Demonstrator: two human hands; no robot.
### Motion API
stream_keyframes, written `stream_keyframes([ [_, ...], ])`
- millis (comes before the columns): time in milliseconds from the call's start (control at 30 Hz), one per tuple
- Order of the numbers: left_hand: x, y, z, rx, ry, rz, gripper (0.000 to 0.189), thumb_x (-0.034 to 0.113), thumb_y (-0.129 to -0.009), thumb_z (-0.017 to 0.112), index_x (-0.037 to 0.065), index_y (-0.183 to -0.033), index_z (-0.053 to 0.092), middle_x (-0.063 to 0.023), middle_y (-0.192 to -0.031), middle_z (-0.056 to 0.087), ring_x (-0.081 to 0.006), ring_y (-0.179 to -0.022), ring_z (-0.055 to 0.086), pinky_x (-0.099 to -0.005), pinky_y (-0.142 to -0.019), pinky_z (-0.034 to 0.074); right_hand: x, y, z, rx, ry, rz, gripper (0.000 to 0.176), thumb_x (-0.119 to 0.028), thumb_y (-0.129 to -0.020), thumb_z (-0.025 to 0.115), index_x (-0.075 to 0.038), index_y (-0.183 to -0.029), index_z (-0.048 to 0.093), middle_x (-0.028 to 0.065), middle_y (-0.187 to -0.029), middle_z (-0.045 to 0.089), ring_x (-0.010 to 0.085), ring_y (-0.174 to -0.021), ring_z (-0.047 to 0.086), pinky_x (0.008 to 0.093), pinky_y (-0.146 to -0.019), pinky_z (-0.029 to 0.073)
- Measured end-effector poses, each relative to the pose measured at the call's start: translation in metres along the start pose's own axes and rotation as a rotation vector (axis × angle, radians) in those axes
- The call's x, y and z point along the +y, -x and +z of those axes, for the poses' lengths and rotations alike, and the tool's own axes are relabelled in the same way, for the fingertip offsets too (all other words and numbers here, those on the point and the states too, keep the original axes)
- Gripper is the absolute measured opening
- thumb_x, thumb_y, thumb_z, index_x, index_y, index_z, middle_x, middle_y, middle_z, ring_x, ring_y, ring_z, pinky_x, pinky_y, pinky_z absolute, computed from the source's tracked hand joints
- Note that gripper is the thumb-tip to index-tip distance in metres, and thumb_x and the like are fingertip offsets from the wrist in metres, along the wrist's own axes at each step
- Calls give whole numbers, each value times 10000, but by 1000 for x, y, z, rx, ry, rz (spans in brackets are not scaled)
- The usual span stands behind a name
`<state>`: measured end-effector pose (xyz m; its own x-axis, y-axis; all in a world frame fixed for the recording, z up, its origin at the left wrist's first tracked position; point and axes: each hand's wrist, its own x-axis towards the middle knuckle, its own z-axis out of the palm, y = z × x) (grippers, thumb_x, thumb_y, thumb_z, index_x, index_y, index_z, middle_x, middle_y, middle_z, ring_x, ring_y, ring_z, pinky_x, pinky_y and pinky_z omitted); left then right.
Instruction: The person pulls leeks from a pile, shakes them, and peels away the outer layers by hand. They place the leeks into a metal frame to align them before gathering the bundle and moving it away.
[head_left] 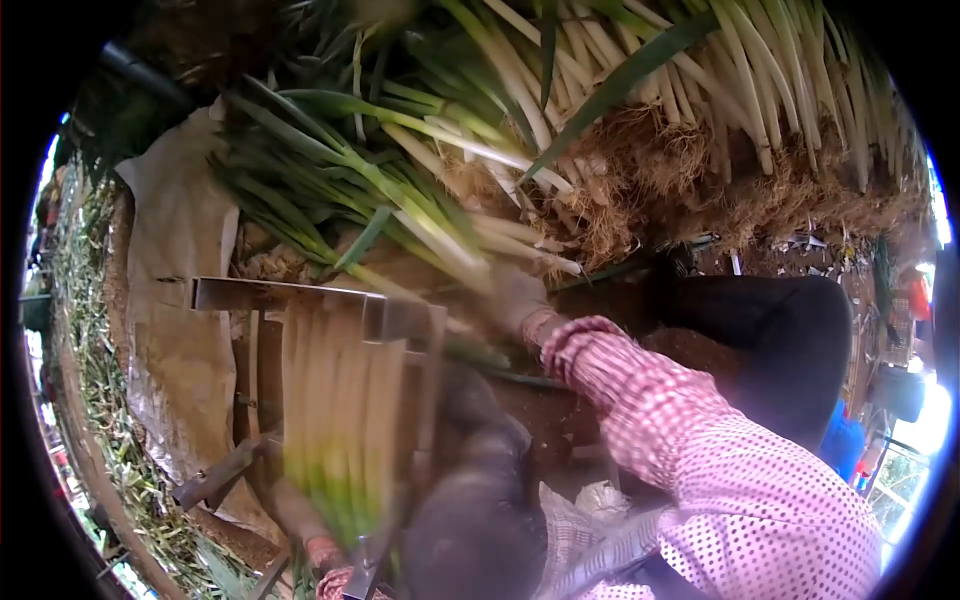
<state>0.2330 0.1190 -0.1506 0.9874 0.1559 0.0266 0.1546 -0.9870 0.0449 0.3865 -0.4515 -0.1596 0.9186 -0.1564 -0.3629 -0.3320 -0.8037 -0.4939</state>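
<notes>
My right hand (pixel 515 300), blurred, reaches to the root ends of loose green onions (pixel 430 225) at the centre; its fingers are smeared by motion. At lower left, a row of green onions (pixel 335 400) lies side by side in a metal-edged frame (pixel 290 288), white stalks toward the top and green parts toward me. My left hand (pixel 297 512) is beside the frame's lower left, blurred and partly hidden, so its fingers cannot be made out.
A large heap of rooted green onions (pixel 690 110) fills the top and upper right. A pale sack sheet (pixel 175 290) lies on the left, past it cut leaf scraps (pixel 100 370). My dark-clothed knees (pixel 780 320) flank the dirt floor. A blue container (pixel 843 440) stands at right.
</notes>
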Motion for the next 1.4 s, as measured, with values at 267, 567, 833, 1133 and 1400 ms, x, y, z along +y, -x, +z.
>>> stream_keyframes([
  [267,121,-12,-192,354,1203,-461,222,135,-991,502,31,-1128,642,-118,-1095,665,-208,-1041,638,-334,-961,500,42,3,-68,-478,-1001,-138,328,-144,-834,623,-13,-1133,586,51,-807,633,147,-658,589,288,-565,470],
  [567,385,-51,-293,218,390,687,622,4,-778,711,54,-1363,505,-145,-1403,501,-293,-1337,446,-416,-1123,356,-36,203,-221,-504,-625,-588,336,-212,-917,579,-30,-1193,518,106,-803,645,218,-672,631,359,-638,526],
  [833,307,39,-375,465,-313,709,69,84,-840,617,67,-880,671,-97,-741,647,-258,-723,631,-480,-916,511,-61,204,-204,-310,-110,-1374,472,-162,-832,673,-29,-1257,516,113,-757,625,288,-621,623,394,-560,506],
  [1133,94,3,-236,-95,-105,-170,213,162,-790,630,35,-961,624,-189,-925,662,-397,-937,629,-479,-829,485,-294,25,7,73,104,-1582,258,-236,-830,659,-216,-1087,661,15,-903,661,226,-874,641,379,-742,496],
  [1400,45,3,-166,-225,4,-323,334,323,-853,654,90,-1089,612,-219,-1019,665,-423,-968,628,-490,-851,493,-324,-9,13,-131,501,-1324,253,-287,-865,615,-180,-1083,686,70,-966,706,260,-946,677,467,-952,421],
])
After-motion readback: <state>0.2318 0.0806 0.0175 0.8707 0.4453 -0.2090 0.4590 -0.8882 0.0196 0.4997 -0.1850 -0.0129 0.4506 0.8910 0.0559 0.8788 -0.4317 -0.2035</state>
